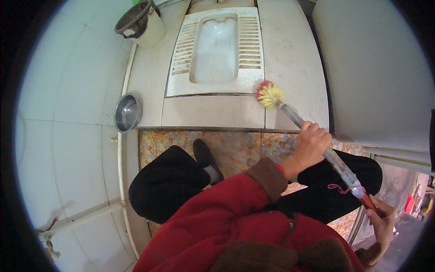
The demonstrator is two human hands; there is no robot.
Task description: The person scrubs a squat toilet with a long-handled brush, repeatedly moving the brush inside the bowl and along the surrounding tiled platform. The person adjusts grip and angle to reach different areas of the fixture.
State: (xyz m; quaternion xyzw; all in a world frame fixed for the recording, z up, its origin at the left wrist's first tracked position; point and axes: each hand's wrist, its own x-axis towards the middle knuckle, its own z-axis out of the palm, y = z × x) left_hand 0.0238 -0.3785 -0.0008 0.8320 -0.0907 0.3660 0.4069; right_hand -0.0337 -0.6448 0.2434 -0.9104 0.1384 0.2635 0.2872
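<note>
A long-handled brush (335, 161) with yellow and red bristles (272, 96) is held aslant. Its head (270, 93) is positioned at the near right corner of the squat toilet (213, 89).

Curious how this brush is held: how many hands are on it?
2: the left hand is wrapped around the middle of the brush handle, and the right hand is at its red end. No others show.

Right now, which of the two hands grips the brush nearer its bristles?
The left hand: it wraps the brush partway along its grey shaft, closer to the red-and-yellow bristles; the right hand holds the red end.
</note>
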